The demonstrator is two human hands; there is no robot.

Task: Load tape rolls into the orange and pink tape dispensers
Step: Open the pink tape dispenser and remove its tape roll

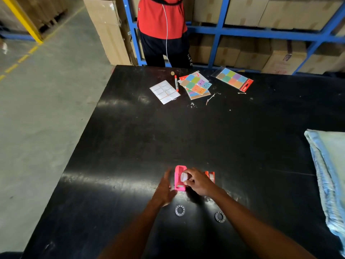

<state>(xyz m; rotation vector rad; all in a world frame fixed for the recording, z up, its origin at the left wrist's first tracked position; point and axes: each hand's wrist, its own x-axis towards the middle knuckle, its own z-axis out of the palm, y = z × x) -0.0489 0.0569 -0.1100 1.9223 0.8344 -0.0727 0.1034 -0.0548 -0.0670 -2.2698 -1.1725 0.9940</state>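
From your head view, the pink dispenser lies near the black table's front edge, long axis running away from you. Your right hand pinches a clear tape roll over it; your left hand rests open beside it. The orange dispenser peeks out behind.

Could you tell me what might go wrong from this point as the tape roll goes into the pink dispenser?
The right hand pinches the tape roll over the pink dispenser, hiding the slot, so it could seat crooked. The left hand lies open beside the dispenser, not gripping it, so it may slide. The orange dispenser sits close behind the right hand and could get knocked.
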